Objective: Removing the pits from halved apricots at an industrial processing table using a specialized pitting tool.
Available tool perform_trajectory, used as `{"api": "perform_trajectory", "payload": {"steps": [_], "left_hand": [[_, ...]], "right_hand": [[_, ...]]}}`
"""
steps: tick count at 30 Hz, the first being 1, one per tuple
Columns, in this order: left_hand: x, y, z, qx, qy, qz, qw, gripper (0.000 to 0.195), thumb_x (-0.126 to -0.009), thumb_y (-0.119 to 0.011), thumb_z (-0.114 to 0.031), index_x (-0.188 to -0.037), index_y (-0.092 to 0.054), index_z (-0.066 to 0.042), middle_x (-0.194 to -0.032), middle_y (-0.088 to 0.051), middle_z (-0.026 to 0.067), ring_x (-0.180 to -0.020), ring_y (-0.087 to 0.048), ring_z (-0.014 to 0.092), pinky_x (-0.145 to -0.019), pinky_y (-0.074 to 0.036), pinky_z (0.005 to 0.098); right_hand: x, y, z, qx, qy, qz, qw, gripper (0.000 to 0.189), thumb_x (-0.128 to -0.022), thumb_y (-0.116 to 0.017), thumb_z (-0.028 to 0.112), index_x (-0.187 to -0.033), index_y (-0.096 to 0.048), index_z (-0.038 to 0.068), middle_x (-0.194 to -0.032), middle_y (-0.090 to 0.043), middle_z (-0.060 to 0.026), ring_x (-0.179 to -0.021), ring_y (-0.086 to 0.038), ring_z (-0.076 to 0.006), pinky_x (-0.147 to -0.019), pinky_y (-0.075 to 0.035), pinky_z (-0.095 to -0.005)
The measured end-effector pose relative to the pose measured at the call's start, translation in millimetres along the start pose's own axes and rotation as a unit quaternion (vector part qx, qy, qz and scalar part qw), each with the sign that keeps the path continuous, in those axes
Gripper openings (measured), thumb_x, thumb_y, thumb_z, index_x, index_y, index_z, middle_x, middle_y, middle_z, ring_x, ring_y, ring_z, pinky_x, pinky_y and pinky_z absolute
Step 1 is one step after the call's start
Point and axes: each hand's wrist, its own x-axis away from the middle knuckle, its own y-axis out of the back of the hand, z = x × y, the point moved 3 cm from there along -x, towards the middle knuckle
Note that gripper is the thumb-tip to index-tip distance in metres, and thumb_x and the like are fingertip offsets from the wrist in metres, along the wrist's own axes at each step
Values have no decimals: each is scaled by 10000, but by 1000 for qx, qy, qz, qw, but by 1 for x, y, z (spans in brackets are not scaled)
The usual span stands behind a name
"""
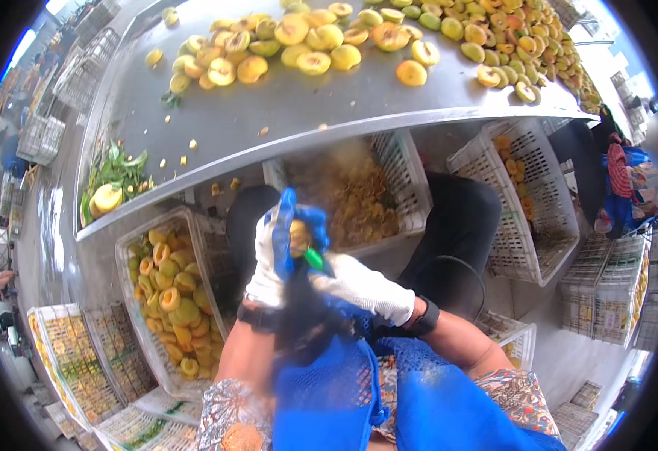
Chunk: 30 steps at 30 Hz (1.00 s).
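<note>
My left hand [281,248], in a white glove with blue coating, holds a piece of yellow fruit [299,239] between thumb and fingers. My right hand [357,284], gloved the same way, is closed on a small tool with a green handle [314,259], its tip against the fruit; the tool's working end is hidden. Both hands meet above my lap. Beyond them, halved yellow stone fruits [312,51] lie on a metal table [250,107]. Below the hands' far side stands a white crate of fruit scraps [371,206], partly blurred.
A white crate of fruit halves [177,293] stands at the left. Another crate [543,225] leans at the right. The table's raised metal edge [329,132] crosses in front. Green leaves [114,169] lie in its left corner. A person in blue and red [625,175] is at the far right.
</note>
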Motion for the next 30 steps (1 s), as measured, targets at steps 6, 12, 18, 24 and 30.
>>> {"api": "perform_trajectory", "payload": {"steps": [6, 12, 18, 24, 30], "left_hand": [[0, -2, 6, -51, 50, 24, 997, 561, -985, -479, -477, -815, -647, 30, -681, -631, 122, -551, -627, 228, -536, -531, 333], [-4, 11, 13, -66, 14, 34, 997, 544, -972, -506, -477, -807, -641, 24, -706, -639, 126, -570, -631, 223, -544, -536, 342], [-11, 5, 11, -8, 45, 2, 999, 521, -961, -518, -499, -872, -642, -1, -719, -627, 110, -588, -634, 229, -548, -536, 342], [-15, 18, 29, 90, 72, 17, 993, 499, -970, -511, -476, -877, -642, -3, -771, -653, 132, -622, -645, 256, -576, -547, 382], [-15, 19, 23, 72, 57, -12, 996, 490, -961, -517, -493, -881, -636, -24, -762, -651, 110, -601, -638, 241, -549, -548, 361]], "right_hand": [[5, -1, -16, -217, -8, 128, 968, 254, -934, -548, 296, -952, -557, 42, -723, -576, -53, -649, -552, -145, -593, -448, -328], [-10, 5, -26, -66, 15, 99, 993, 284, -964, -535, 345, -921, -599, 72, -689, -524, 33, -585, -486, -63, -531, -380, -243], [-4, -6, -21, -352, -103, 140, 920, 308, -962, -575, 340, -958, -571, 32, -605, -449, 41, -432, -415, -56, -391, -333, -218], [-18, 2, -28, -29, -40, 58, 997, 237, -952, -547, 279, -852, -575, 67, -639, -484, 47, -517, -429, -60, -483, -347, -242], [-13, -5, -18, -410, -143, 189, 881, 260, -974, -562, 303, -932, -581, 47, -606, -424, 63, -450, -372, -35, -413, -302, -206]]}}
